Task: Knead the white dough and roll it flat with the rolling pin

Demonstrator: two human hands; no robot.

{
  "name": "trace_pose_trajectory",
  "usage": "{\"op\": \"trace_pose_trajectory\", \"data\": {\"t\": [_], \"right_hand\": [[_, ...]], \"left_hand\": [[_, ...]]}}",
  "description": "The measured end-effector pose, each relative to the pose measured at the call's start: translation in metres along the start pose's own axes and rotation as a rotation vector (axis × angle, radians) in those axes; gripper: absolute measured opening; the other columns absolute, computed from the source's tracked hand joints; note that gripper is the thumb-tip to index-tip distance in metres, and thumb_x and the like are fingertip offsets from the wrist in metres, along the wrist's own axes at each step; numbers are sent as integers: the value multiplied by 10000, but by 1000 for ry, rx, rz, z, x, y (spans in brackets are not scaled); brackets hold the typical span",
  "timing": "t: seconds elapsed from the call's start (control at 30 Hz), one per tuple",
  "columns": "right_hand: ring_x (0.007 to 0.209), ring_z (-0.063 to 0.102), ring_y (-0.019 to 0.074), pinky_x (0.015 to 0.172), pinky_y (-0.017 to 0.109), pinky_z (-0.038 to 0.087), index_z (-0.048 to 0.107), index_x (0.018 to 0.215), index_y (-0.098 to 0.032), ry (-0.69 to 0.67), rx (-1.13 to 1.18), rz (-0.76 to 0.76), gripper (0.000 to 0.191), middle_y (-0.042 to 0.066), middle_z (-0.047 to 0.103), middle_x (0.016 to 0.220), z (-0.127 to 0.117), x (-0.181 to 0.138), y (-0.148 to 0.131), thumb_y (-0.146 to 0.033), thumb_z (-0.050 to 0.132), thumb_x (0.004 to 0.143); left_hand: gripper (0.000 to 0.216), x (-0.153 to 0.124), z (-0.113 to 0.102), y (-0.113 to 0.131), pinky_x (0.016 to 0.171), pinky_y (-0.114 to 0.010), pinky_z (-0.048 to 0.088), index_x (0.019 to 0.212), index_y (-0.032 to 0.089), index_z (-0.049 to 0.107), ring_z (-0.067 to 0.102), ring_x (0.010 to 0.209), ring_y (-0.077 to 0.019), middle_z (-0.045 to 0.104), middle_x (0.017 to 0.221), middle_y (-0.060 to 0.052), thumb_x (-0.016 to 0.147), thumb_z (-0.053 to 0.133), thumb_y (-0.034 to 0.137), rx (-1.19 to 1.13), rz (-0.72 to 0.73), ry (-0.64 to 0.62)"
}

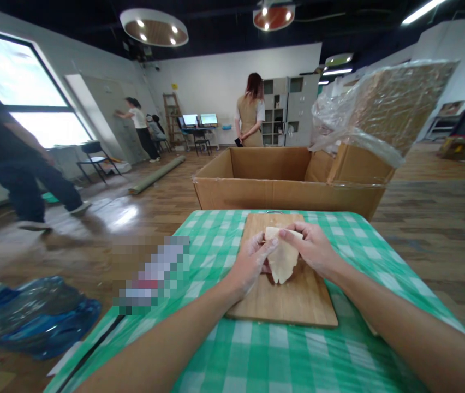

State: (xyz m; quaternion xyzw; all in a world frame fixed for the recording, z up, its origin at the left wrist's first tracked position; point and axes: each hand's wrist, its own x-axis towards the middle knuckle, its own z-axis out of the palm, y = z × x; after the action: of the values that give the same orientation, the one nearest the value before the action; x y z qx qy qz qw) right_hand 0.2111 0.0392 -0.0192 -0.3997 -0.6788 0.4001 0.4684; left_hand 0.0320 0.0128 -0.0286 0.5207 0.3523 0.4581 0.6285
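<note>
A thin, pale sheet of dough (282,261) with a ragged lower edge hangs between my hands, its top edge folded or thicker. My left hand (255,256) grips its left side, thumb on the front face and fingers behind. On the upper right, my right hand (312,244) pinches the same sheet between thumb and fingers. Beneath both hands lies a wooden cutting board (285,307) with a metal handle at its far end. Some fingers of each hand are hidden behind the dough.
The board rests on a table with a green-and-white checked cloth (232,349). A blurred-out object with a black cable (93,346) lies on the left. A large cardboard box (273,188) stands beyond. On the floor at left is a blue water jug (31,316). Several people are around the room.
</note>
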Motion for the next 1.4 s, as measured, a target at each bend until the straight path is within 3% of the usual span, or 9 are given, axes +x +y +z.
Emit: {"op": "trace_pose_trajectory", "data": {"t": [0.17, 0.33, 0.57, 0.9, 1.17, 1.4], "right_hand": [[581, 484, 124, 509, 239, 343, 619, 737, -185, -79, -107, -72, 324, -21, 547, 631, 5, -5, -13, -442, 604, 934], [580, 516, 136, 532, 258, 371, 584, 785, -195, -157, -99, 28, 320, -19, 566, 639, 7, -8, -16, -424, 501, 994], [665, 520, 143, 595, 275, 369, 565, 750, -196, -127, -328, -187, 331, -9, 566, 706, 6, -9, -25, -376, 487, 1017], [664, 532, 152, 600, 286, 369, 577, 866, -205, -148, -315, -137, 321, -11, 577, 732, 7, -11, -17, -413, 411, 1046], [691, 559, 159, 639, 282, 375, 566, 805, -206, -79, -567, -214, 280, 7, 610, 731, 8, -14, -38, -323, 447, 1030], [649, 554, 147, 595, 279, 364, 550, 785, -204, -121, -450, -152, 327, -10, 601, 699, 6, -12, -26, -374, 430, 1038]], "left_hand": [[348, 5, -6, 3, 611, -227, 474, 933, 166, 667, 624, 704, -149, 676, 800, -22, 875, 678, 509, 170, 167, 114], [293, 7, -9, 1, 692, -246, 472, 944, 162, 683, 621, 791, -167, 698, 870, -41, 894, 670, 451, 241, 289, 154], [308, 6, -13, -1, 639, -239, 469, 998, 179, 663, 634, 735, -157, 700, 858, -27, 886, 680, 465, 196, 228, 106], [244, 5, -10, 2, 736, -273, 482, 984, 173, 712, 641, 832, -188, 728, 923, -58, 897, 671, 398, 360, 325, 165], [277, 4, -10, 2, 701, -265, 474, 981, 172, 714, 637, 807, -184, 723, 896, -48, 909, 643, 430, 317, 306, 168], [293, 3, -11, 3, 698, -272, 482, 917, 164, 750, 649, 799, -197, 731, 860, -60, 881, 679, 446, 300, 282, 193]]}}
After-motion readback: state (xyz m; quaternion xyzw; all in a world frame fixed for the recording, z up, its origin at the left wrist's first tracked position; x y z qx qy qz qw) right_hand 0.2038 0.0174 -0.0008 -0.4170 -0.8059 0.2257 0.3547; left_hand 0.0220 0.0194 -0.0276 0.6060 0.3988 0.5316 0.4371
